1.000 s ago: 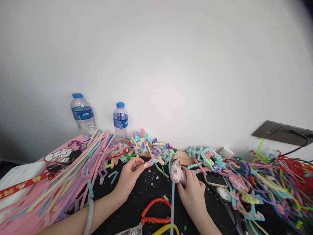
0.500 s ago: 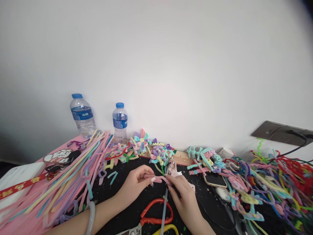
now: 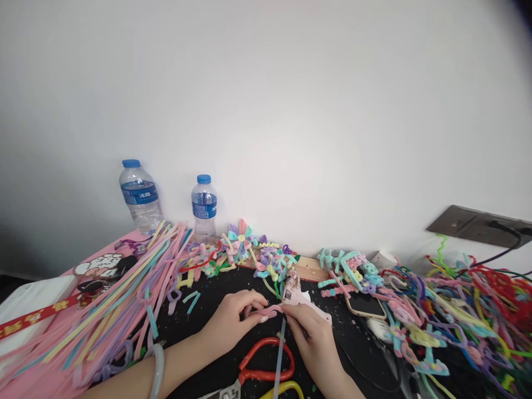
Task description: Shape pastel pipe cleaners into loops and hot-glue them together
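A pink pipe cleaner [image 3: 272, 310], bent into a narrow loop, spans the gap between my two hands. Its left part is pinched by my left hand [image 3: 236, 316], thumb and fingers closed on it. My right hand [image 3: 310, 327] grips the other end between thumb and index finger; the fingertips hide that end. Just below lie scissors with red handles [image 3: 266, 346] and a yellow handle [image 3: 286, 388]. A translucent glue stick [image 3: 280, 354] points up toward my right hand, and behind that hand is a pale pink glue gun [image 3: 297, 293], partly covered.
Loose pastel pipe cleaners [image 3: 120, 293] spread across the left side. Two water bottles [image 3: 141, 194] stand against the wall. Finished pipe cleaner flowers [image 3: 241, 239] sit at the back. At right are a phone [image 3: 366, 305], a cable and a tangled pile [image 3: 449, 316].
The pink pipe cleaner has gone from open, spread strands to a tighter loop. My left hand has moved slightly right and down, closer to my right hand.
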### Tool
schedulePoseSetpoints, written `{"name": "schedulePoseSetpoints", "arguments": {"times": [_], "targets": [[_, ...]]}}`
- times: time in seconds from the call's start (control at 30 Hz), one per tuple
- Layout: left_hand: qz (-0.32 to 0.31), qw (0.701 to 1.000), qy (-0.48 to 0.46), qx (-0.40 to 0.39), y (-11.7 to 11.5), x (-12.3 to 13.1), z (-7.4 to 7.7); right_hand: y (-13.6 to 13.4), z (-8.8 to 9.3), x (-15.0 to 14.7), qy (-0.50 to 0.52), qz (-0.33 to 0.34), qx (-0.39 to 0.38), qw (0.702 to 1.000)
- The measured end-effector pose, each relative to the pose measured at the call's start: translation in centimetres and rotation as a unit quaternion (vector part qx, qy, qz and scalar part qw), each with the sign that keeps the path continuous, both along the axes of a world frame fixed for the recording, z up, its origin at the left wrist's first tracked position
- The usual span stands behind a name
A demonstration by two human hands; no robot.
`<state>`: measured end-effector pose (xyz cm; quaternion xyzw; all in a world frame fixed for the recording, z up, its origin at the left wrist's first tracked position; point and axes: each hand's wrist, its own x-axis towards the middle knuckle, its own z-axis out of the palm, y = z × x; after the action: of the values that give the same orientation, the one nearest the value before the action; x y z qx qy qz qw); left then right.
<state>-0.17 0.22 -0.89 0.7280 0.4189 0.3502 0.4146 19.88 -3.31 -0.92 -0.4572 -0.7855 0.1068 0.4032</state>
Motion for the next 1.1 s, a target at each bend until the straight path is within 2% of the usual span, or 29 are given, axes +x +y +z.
{"name": "schedulePoseSetpoints", "arguments": {"times": [0.17, 0.57, 1.1], "targets": [[-0.005, 0.998, -0.051, -0.047, -0.04, 0.22, 0.19, 0.03, 0.00, 0.05, 0.002, 0.000, -0.009, 1.000], [-0.002, 0.993, -0.100, -0.069, -0.14, 0.38, 0.08, -0.06, 0.09, -0.02, 0.017, 0.004, -0.033, 0.999], [-0.021, 0.976, -0.166, -0.137, 0.16, 0.39, -0.05, -0.42, 0.19, -0.44, 0.035, 0.001, -0.055, 0.998]]}}
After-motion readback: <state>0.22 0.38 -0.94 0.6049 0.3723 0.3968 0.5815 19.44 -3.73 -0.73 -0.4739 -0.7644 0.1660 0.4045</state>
